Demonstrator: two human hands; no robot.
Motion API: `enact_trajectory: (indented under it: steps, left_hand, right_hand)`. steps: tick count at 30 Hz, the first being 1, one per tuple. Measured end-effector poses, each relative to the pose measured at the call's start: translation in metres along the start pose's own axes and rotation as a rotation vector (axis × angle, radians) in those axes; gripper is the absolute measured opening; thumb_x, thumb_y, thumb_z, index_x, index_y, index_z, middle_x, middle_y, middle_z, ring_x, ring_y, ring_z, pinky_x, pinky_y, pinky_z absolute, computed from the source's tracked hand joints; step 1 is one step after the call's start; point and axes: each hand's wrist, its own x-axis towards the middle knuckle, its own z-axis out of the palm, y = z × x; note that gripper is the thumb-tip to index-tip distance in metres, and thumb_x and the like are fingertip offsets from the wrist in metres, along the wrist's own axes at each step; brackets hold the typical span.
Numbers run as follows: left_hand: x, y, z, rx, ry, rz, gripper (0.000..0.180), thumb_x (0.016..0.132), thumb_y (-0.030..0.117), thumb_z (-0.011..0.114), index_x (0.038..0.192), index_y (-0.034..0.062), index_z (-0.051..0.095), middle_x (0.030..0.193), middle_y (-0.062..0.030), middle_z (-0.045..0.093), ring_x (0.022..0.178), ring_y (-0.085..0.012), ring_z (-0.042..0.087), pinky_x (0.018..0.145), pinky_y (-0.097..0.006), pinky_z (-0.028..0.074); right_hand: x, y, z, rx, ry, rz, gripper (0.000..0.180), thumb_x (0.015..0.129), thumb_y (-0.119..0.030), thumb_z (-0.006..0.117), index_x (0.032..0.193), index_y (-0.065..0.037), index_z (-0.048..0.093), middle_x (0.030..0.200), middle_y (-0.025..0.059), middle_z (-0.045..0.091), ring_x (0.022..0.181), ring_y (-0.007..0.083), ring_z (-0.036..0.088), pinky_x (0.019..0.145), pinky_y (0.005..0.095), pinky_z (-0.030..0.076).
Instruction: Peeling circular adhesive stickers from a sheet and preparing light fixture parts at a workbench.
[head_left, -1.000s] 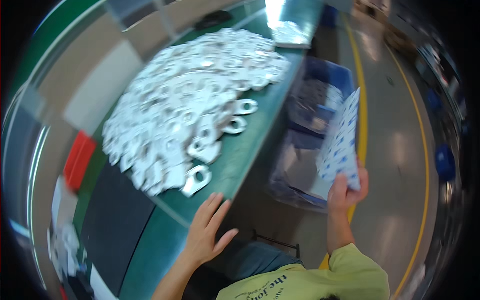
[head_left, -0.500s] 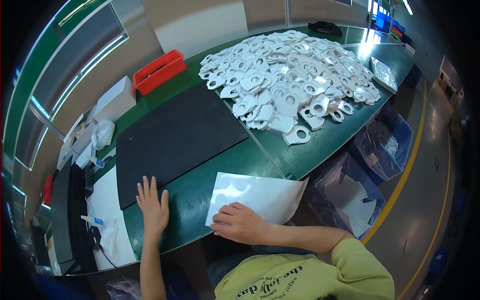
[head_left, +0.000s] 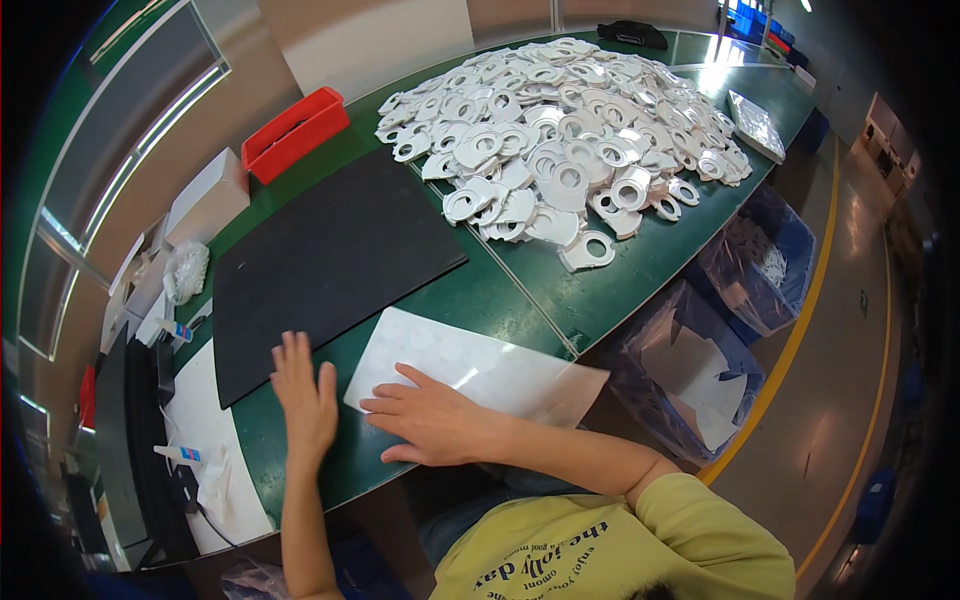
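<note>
A glossy white sheet [head_left: 480, 352] with faint round outlines lies on the green table [head_left: 470, 300], its right end reaching past the table's near edge. Flat on its near left part rests my right hand [head_left: 425, 415], fingers spread and holding nothing. My left hand [head_left: 305, 400] lies to the left of the sheet, at the near edge of a black mat [head_left: 325, 270]. Its fingers are stretched out and nothing is in them. Farther back, a large heap of white ring-shaped pieces [head_left: 570, 180] covers much of the table.
A red bin [head_left: 295, 135] and a white box [head_left: 208, 195] stand along the back left. Small bottles [head_left: 178, 454] lie at the left. Lined blue bins [head_left: 755, 265] holding scraps stand on the floor beyond the table's right edge.
The white sheet has moved left and farther onto the table with my right hand. That hand's fingers have gone from curled at the sheet's edge to spread. My left hand has barely moved.
</note>
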Motion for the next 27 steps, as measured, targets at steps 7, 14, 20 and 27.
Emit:
enact_trajectory:
  steps: [7, 14, 20, 27]
  left_hand:
    - [-0.037, 0.053, -0.003, -0.214, -0.365, 0.401, 0.048, 0.091, 0.02, 0.05, 0.138, 0.0117, 0.044, 0.147, -0.0106, 0.038, 0.138, -0.0316, 0.029, 0.113, -0.047, 0.018]
    - [-0.043, 0.087, 0.029, -0.117, -0.311, 0.385, 0.054, 0.09, 0.024, 0.053, 0.14, 0.0092, 0.041, 0.148, -0.0112, 0.036, 0.139, -0.0319, 0.027, 0.113, -0.049, 0.016]
    - [-0.043, 0.193, 0.067, -0.106, -0.317, 0.452, 0.062, 0.09, 0.027, 0.051, 0.143, 0.0023, 0.032, 0.152, -0.0181, 0.025, 0.141, -0.0393, 0.018, 0.112, -0.054, 0.011]
    - [0.013, 0.358, 0.154, -0.321, -0.273, 0.83, 0.062, 0.088, 0.029, 0.057, 0.139, 0.001, 0.038, 0.147, -0.0242, 0.03, 0.136, -0.0453, 0.025, 0.109, -0.057, 0.019]
  right_hand:
    - [-0.084, -0.033, 0.001, 0.517, 0.233, -0.113, 0.018, 0.078, -0.011, 0.068, 0.094, -0.005, 0.064, 0.097, 0.0087, 0.064, 0.103, 0.0262, 0.057, 0.094, 0.0431, 0.043]
    - [-0.223, 0.025, -0.022, 0.009, 0.866, 0.824, 0.049, 0.07, -0.007, 0.075, 0.114, 0.0, 0.054, 0.12, 0.0148, 0.049, 0.11, 0.0244, 0.051, 0.089, 0.0354, 0.043]
    - [-0.334, 0.078, -0.079, 0.671, 0.291, 1.011, 0.029, 0.08, -0.018, 0.073, 0.099, 0.001, 0.062, 0.088, 0.0082, 0.064, 0.08, 0.0181, 0.06, 0.073, 0.0271, 0.048]
    - [-0.631, 0.165, -0.113, 0.507, 1.404, 1.406, 0.019, 0.086, -0.011, 0.064, 0.102, -0.001, 0.061, 0.089, 0.0015, 0.065, 0.077, 0.0086, 0.059, 0.071, 0.0231, 0.046]
